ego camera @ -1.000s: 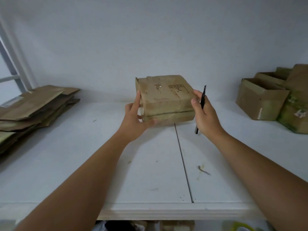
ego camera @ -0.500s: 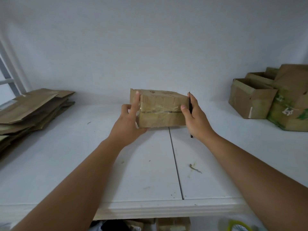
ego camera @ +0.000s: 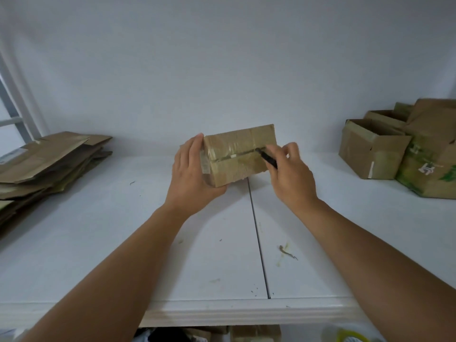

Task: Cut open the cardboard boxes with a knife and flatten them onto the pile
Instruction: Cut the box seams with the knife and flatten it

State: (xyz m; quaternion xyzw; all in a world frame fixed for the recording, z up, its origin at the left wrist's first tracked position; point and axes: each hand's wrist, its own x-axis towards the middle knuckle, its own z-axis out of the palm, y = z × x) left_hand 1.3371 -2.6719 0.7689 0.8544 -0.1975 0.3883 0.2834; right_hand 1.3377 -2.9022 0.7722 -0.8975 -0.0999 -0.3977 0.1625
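Note:
A small taped cardboard box [ego camera: 237,154] stands on the white table [ego camera: 123,243], its taped seam facing me. My left hand [ego camera: 192,174] grips the box's left end, thumb on top and fingers round the side. In my right hand [ego camera: 291,174] is a thin black knife [ego camera: 267,157], its tip touching the right part of the tape seam. Flattened cardboard forms a pile [ego camera: 44,164] at the table's left edge.
Several open cardboard boxes [ego camera: 375,149] stand at the right back of the table, by the white wall. A seam [ego camera: 257,238] runs across the tabletop toward me. A small scrap [ego camera: 287,253] lies near the front right.
The box has been turned so its taped seam faces me and set down. My right hand left the box's right end and brought the knife tip to the seam.

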